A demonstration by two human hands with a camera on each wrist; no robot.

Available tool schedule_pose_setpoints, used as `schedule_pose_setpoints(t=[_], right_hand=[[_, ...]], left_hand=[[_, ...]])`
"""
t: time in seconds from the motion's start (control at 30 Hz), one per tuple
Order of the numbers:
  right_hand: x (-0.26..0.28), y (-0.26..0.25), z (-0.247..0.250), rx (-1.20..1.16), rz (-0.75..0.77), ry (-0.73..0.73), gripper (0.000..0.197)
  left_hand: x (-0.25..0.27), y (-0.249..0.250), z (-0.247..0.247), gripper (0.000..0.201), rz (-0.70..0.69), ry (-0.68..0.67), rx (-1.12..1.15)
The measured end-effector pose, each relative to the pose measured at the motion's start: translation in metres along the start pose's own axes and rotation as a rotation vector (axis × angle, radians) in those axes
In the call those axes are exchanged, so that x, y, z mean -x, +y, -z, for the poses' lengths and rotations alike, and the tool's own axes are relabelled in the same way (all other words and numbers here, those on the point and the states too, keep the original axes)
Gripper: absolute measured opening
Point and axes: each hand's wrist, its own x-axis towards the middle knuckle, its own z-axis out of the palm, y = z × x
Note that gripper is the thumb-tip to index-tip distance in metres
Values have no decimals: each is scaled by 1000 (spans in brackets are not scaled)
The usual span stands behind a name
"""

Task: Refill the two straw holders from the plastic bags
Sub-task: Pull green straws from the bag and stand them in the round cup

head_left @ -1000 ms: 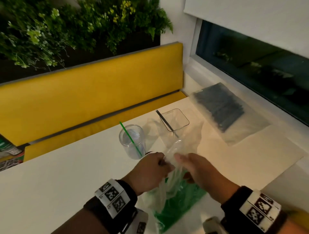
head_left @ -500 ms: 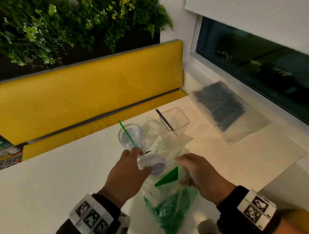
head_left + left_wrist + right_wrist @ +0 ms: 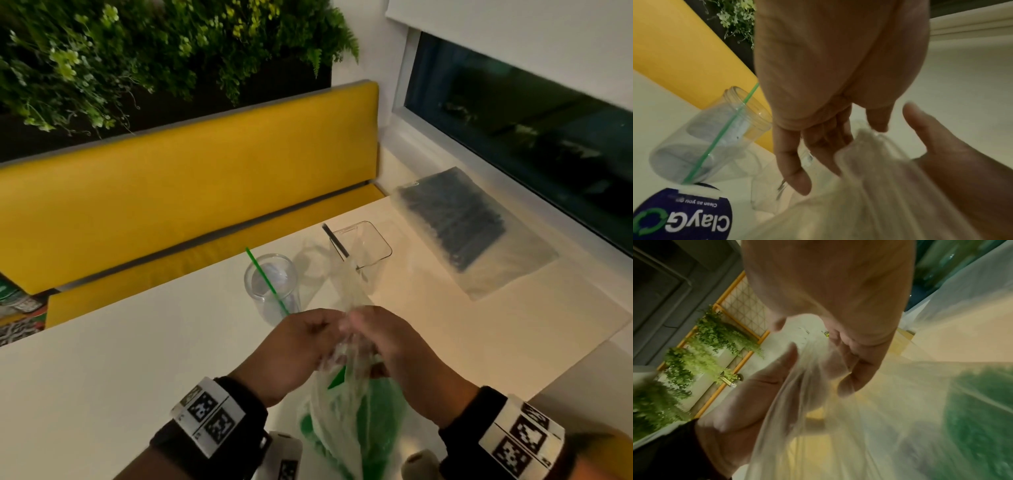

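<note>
A clear plastic bag point(image 3: 352, 421) with green straws in its lower part stands at the table's near edge. My left hand point(image 3: 329, 339) and right hand point(image 3: 359, 330) meet at its gathered top, and each pinches the film point(image 3: 869, 146) point(image 3: 807, 353). Just beyond my left hand stands the round clear holder point(image 3: 270, 287) point(image 3: 711, 138) with one green straw point(image 3: 265, 277) leaning in it. Further back right is the square clear holder point(image 3: 363, 245) with one black straw point(image 3: 335, 241). The bag's opening is hidden by my fingers.
A flat bag of black straws point(image 3: 459, 222) lies on the table at the back right, by the window ledge. A round blue-and-white "ClayGo" label point(image 3: 684, 217) lies by the round holder's base. The yellow bench point(image 3: 188, 192) runs behind the white table point(image 3: 120, 359).
Half a second ago my left hand was out near the round holder with the bag's top spread. Both hands have now come together and the bag's top is bunched upward between them.
</note>
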Motion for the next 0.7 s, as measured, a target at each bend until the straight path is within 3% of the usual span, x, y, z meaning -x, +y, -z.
schedule_pose_setpoints(t=[0.23,0.33,0.4,0.47,0.5,0.6,0.63,0.7], right_hand=[[-10,7,8,54,82,46,19],[-16,8,13,6,61,153,7],[-19,8,14,-113,8,199,23],[-21,5,13,-204,-53,231,37],[-21,3,14,-211,-64,238,35],[-16,-4,16,-8,74,164,9],[-15,-6,19,73,128,115,9],[-18,-4,30,233,185,78,24]], left_hand=[[-1,-1,-2,25,133,94,249],[-1,-1,1,21,147,284,358],[-2,2,1,20,146,364,438],[1,3,-2,23,78,343,289],[3,1,-5,27,31,298,145],[6,-1,-2,26,-56,150,-107],[4,-3,5,23,-60,150,-121],[-1,-11,26,17,-6,285,-111]])
